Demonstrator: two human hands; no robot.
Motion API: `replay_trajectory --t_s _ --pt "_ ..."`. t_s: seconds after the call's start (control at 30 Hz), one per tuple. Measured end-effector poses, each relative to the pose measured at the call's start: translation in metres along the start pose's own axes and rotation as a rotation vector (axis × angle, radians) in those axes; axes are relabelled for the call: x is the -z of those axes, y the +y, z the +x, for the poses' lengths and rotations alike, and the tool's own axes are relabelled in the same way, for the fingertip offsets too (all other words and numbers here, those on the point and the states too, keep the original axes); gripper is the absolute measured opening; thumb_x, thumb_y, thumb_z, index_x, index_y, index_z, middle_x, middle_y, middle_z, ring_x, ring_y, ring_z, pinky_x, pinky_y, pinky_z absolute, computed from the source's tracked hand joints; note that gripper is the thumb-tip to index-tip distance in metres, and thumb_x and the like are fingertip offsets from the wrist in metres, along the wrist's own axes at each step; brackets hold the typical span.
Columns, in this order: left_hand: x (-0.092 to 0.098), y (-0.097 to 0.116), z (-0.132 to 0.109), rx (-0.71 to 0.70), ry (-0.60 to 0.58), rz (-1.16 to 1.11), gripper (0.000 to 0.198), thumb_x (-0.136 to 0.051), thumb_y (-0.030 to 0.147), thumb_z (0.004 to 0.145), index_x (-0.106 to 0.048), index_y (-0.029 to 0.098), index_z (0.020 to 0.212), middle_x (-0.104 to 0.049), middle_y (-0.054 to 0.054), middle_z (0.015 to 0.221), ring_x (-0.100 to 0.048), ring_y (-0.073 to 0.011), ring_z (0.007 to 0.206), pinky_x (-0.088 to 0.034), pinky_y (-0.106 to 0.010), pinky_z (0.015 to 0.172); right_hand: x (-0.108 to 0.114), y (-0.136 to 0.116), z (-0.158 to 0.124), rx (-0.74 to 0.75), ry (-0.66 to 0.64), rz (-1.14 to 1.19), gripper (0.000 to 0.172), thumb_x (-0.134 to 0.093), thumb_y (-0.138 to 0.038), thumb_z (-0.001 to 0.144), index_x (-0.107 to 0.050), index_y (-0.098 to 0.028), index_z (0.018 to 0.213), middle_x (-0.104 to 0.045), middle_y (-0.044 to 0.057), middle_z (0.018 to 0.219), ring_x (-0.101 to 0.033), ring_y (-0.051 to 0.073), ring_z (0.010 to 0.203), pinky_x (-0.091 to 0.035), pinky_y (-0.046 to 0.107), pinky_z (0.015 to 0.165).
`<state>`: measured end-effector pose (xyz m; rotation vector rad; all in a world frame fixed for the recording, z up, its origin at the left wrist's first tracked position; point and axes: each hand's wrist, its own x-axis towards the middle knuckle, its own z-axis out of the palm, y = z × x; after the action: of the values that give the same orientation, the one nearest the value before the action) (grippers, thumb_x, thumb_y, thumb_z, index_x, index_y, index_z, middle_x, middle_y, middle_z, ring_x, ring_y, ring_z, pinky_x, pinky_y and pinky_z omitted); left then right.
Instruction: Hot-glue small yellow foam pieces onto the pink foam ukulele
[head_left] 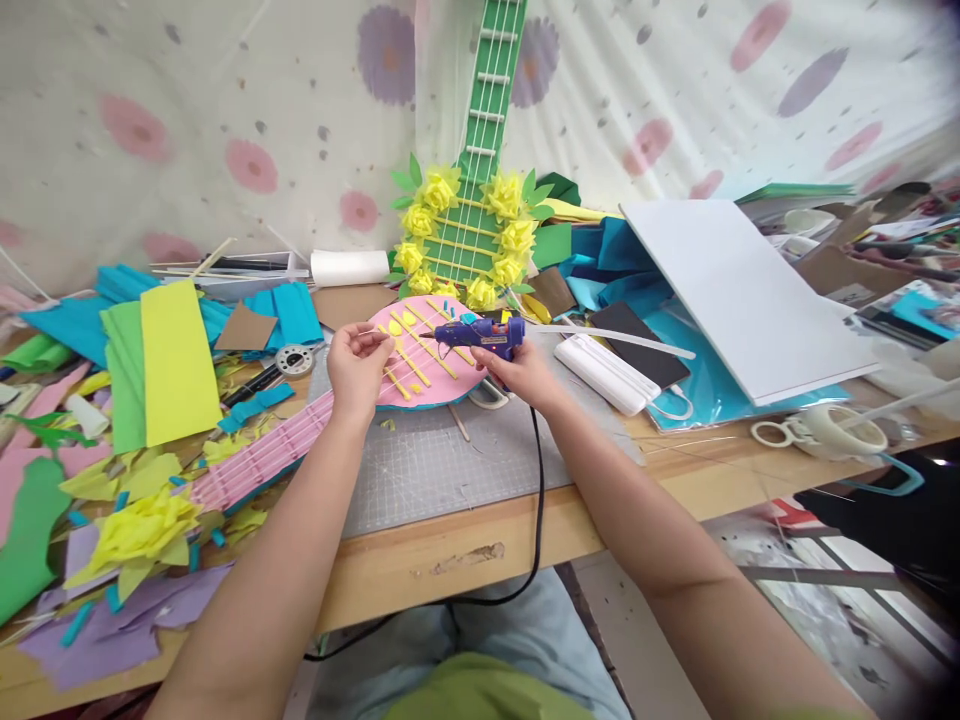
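My right hand (525, 370) is wrapped round a dark blue hot glue gun (480, 334). A long white glue stick (622, 338) sticks out of its back, and its nozzle points left towards my left hand (360, 362). The fingers of that hand are pinched together close to the nozzle; what they hold, if anything, is too small to make out. Under both hands lies a pink paper guitar (450, 388) with yellow strips and small yellow pieces on its body. Its pink neck (262, 452) with white strings runs down to the left, passing behind my left forearm.
A green paper guitar (463, 235) ringed with yellow paper flowers leans against the curtain. A grey cutting mat (450, 470) lies beneath the work. Paper scraps and a yellow flower (142, 530) crowd the left. A white board (735, 290) and tape roll (844, 432) are right. The black cord (541, 480) hangs over the edge.
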<state>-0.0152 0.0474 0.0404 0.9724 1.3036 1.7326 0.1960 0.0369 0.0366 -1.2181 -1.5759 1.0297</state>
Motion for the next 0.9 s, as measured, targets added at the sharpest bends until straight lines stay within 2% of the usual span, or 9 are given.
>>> replay_trajectory --t_s 0.23,0.47,0.67,0.9 --pt "-0.001 -0.004 -0.002 -0.121 -0.026 0.097 0.034 -0.070 0.013 0.060 -0.052 0.019 0.089 -0.068 -0.001 0.076 -0.065 -0.0126 0.069 -0.054 -0.025 0.064 -0.004 0.007 -0.011 0.099 0.041 -0.117 0.045 -0.063 -0.058 0.071 -0.068 -0.016 0.084 -0.061 0.002 0.065 -0.056 0.015 0.063 -0.043 0.028 0.058" --pt "-0.002 -0.003 -0.006 -0.125 -0.041 0.143 0.035 -0.070 0.011 0.060 -0.050 0.020 0.088 -0.067 0.002 0.070 -0.065 -0.0122 0.066 -0.052 -0.026 0.067 -0.009 0.009 -0.012 0.091 0.053 -0.126 0.041 -0.062 -0.059 0.072 -0.066 -0.019 0.082 -0.054 0.001 0.057 -0.055 0.016 0.060 -0.044 0.028 0.056" --pt "-0.002 -0.004 -0.006 -0.158 -0.056 0.183 0.036 -0.069 0.012 0.061 -0.049 0.020 0.089 -0.068 0.002 0.071 -0.065 -0.0120 0.067 -0.051 -0.025 0.069 -0.011 0.007 -0.012 0.122 0.024 -0.096 0.037 -0.066 -0.058 0.070 -0.061 -0.022 0.074 -0.055 0.001 0.061 -0.058 0.019 0.070 -0.046 0.030 0.058" --pt "-0.002 -0.007 -0.006 -0.134 -0.069 0.178 0.036 -0.069 0.013 0.060 -0.049 0.020 0.089 -0.068 0.002 0.072 -0.065 -0.0125 0.067 -0.052 -0.026 0.069 -0.012 0.011 -0.011 0.147 0.001 -0.108 0.033 -0.063 -0.055 0.074 -0.061 -0.022 0.072 -0.059 0.003 0.065 -0.060 0.020 0.074 -0.048 0.032 0.060"
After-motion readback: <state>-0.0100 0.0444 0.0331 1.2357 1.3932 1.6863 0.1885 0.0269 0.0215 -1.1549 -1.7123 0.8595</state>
